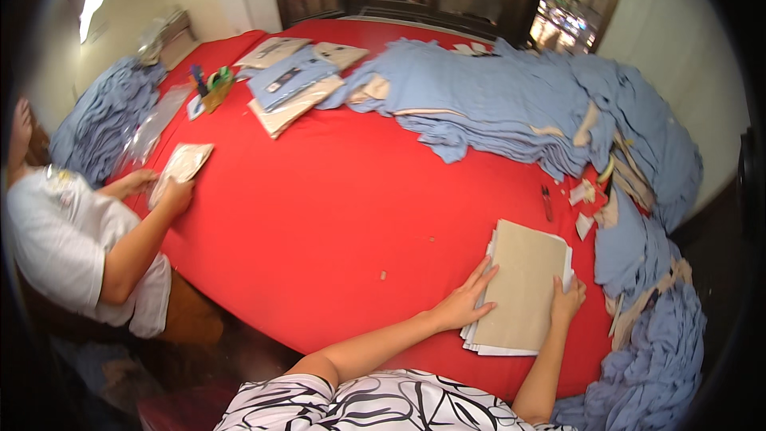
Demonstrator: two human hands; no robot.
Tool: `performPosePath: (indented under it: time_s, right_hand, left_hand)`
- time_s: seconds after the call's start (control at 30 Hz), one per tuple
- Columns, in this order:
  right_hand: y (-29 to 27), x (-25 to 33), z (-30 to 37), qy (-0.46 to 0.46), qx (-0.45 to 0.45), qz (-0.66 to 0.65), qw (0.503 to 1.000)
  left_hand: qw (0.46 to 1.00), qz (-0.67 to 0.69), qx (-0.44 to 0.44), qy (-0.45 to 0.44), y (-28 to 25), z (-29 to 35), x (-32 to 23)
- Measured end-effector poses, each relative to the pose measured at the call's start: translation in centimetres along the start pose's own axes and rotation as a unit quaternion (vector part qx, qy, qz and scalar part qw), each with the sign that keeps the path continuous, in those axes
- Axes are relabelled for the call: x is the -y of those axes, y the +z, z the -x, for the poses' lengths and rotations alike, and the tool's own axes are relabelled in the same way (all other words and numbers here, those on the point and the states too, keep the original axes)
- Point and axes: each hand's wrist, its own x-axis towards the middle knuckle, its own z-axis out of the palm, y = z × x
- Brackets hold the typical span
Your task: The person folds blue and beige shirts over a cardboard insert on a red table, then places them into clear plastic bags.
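A tan cardboard sheet lies on a thin stack of white paper sheets on the red table, near its front edge. My left hand rests flat on the left edge of the cardboard and stack, fingers spread. Against the stack's right edge presses my right hand, fingers on the cardboard. Neither hand has lifted anything.
Large heaps of blue fabric cover the table's back and right side. A dark pen and paper scraps lie right of the stack. At the left a person in a white shirt handles a clear-wrapped packet. Folded packs sit far back.
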Motion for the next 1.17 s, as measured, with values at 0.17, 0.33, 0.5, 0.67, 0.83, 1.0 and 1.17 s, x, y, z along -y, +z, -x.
performPosePath:
  time_s: [0.17, 0.33, 0.5, 0.67, 0.83, 1.0, 1.17]
  right_hand:
    - [-3.3, 5.4, 0.3, 0.043, 0.049, 0.09, 0.994]
    - [-2.5, 10.4, 2.9, -0.159, -0.002, -0.074, 0.985]
    - [-0.3, 23.2, 14.6, -0.275, 0.142, -0.227, 0.923]
    - [3.7, 28.0, 22.8, -0.336, 0.193, -0.102, 0.916]
    - [4.1, 29.1, 23.8, -0.344, 0.153, -0.03, 0.926]
    - [4.1, 30.0, 24.0, -0.327, 0.145, -0.04, 0.933]
    - [4.6, 30.4, 23.8, -0.318, 0.15, -0.032, 0.936]
  left_hand:
    - [0.988, 0.134, -0.015, -0.073, -5.2, 3.2, 0.3]
    - [0.969, 0.122, -0.192, -0.098, -12.5, 6.5, 4.2]
    - [0.926, 0.06, -0.341, -0.15, -21.1, 8.4, 6.5]
    - [0.864, 0.001, -0.494, -0.099, -34.1, 9.1, 9.9]
    - [0.833, -0.087, -0.536, -0.102, -44.8, 10.8, 11.4]
    - [0.77, -0.293, -0.559, -0.092, -55.6, 13.4, 19.9]
    - [0.66, -0.748, 0.012, -0.074, -66.4, -4.0, 18.0]
